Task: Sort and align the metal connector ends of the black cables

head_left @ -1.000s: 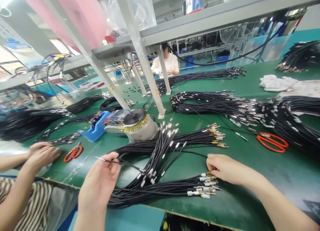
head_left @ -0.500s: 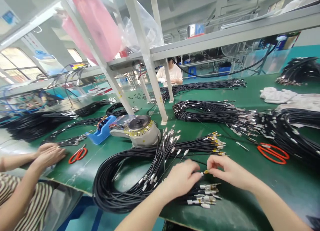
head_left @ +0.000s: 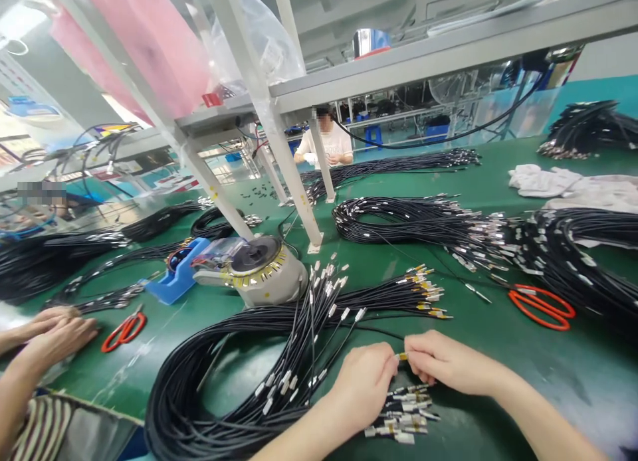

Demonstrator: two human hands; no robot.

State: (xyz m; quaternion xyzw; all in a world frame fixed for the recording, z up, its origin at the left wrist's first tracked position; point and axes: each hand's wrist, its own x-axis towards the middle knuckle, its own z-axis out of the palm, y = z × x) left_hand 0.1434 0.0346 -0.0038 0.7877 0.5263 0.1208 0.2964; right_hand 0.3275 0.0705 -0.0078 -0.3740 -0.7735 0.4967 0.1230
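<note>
My left hand (head_left: 363, 381) pinches a black cable near its end. A small yellow-wrapped cable end (head_left: 403, 357) shows in the narrow gap between my hands. My right hand (head_left: 443, 361) is closed on the other side of it, fingertips bent round the tip. Below my hands lie cable ends with white tags and metal connectors (head_left: 406, 414). A large looped bundle of black cables (head_left: 174, 374) spreads to the left of my left arm. Behind my hands, a fan of cable ends with yellow wraps (head_left: 428, 291) rests on the green table (head_left: 498, 355).
A grey round tape dispenser (head_left: 272, 278) stands behind the loop, beside a blue tape holder (head_left: 174, 275). Red-handled scissors (head_left: 541, 307) lie at right, another pair of scissors (head_left: 124, 329) at left. A co-worker's hands (head_left: 60, 335) rest at far left. Shelf posts (head_left: 294, 169) rise behind.
My hands have come closer together around the yellow-wrapped end, and my right hand's fingers have curled in. The view has shifted, so the bench items appear farther left.
</note>
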